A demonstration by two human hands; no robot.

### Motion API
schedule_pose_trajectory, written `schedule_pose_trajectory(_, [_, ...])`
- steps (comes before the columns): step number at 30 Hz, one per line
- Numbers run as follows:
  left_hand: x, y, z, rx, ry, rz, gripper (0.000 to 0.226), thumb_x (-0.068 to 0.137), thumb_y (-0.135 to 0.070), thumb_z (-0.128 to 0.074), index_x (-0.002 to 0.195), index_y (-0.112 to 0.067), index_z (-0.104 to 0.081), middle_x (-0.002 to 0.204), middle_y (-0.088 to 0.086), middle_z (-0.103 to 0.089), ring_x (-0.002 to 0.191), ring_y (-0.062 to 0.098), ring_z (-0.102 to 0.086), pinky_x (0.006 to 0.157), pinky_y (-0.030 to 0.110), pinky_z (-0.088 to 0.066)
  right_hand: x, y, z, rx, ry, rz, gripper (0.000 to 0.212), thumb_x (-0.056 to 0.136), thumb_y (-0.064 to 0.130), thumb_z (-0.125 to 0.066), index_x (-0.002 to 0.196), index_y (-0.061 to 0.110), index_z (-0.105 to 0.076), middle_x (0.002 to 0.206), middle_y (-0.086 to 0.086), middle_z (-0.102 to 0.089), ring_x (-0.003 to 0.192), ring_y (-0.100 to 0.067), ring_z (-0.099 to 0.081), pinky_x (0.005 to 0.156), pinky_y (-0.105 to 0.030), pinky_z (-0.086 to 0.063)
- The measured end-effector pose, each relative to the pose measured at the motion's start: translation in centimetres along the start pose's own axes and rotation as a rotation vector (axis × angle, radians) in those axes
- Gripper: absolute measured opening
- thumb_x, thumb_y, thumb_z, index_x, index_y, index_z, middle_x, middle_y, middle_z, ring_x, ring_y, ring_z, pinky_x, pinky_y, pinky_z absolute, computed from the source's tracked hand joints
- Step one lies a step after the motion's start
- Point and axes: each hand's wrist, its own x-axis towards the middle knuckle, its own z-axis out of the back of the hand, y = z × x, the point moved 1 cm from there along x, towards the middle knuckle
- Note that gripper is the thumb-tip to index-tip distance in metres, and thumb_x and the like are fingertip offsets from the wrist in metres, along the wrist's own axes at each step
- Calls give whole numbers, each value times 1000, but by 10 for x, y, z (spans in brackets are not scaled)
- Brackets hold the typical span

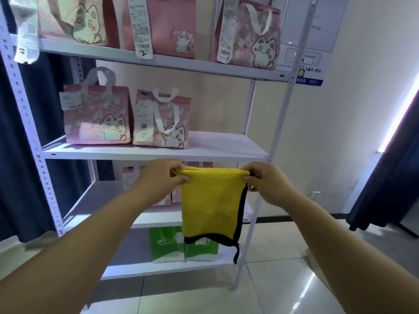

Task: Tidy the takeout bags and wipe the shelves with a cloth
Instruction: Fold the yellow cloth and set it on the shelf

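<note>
A yellow cloth (210, 202) with a black border hangs folded in front of the white metal shelf unit (229, 146). My left hand (163, 177) pinches its top left corner and my right hand (265, 180) pinches its top right corner. Two pink cat-print takeout bags (97, 118) (162, 123) stand on the left of the middle shelf. Three more pink bags (163, 26) with long receipts stand on the shelf above. Further pink bags (131, 175) sit partly hidden behind my left hand, one shelf lower. Two green bags (166, 244) stand on the bottom shelf.
The right part of the middle shelf is bare. Dark curtains (68, 177) hang behind the shelf unit on the left and at the far right (390, 182). A white wall panel with a blue label (310, 53) is behind the unit's right post. Pale floor tiles (283, 291) lie below.
</note>
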Motion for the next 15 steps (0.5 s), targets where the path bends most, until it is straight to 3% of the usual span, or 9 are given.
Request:
schedule_pose_trajectory(4, [51,-14,-26,-38,-10,7,21,73,-32,-75,84,-34,-57,77,-10,-62,73,7,-58,62,22,-41,34,-37,33,3,30,23,14,91,12,-56,86,24,-63,71,2,-63,71,-15,-59,63,-23,-46])
schedule_pose_trajectory(6, [75,-20,-37,-87,-3,34,35,72,-32,-77,96,-35,-53,83,-7,-62,77,7,-60,65,22,-43,52,-55,48,19,19,29,17,90,11,-57,84,26,-62,70,3,-63,67,-11,-58,64,-22,-44])
schedule_pose_trajectory(8, [97,-24,-49,-72,2,29,34,73,-32,-76,100,-34,-56,87,-8,-61,81,6,-59,67,20,-43,70,-72,58,29,0,20,17,90,12,-57,83,27,-62,70,5,-64,61,-8,-59,62,-20,-44])
schedule_pose_trajectory(11, [130,-26,-69,-3,3,9,13,76,-31,-73,84,-29,-64,80,-12,-63,74,2,-57,61,17,-41,98,-96,67,40,-37,-30,9,90,15,-58,86,21,-62,68,7,-64,51,-10,-61,45,-13,-39])
schedule_pose_trajectory(15, [167,-15,-90,-34,23,65,10,79,-32,-70,80,-28,-61,82,-10,-63,62,5,-63,57,21,-43,137,-121,70,191,-31,-97,8,91,9,-57,87,15,-62,76,-1,-67,52,-21,-66,38,-23,-44])
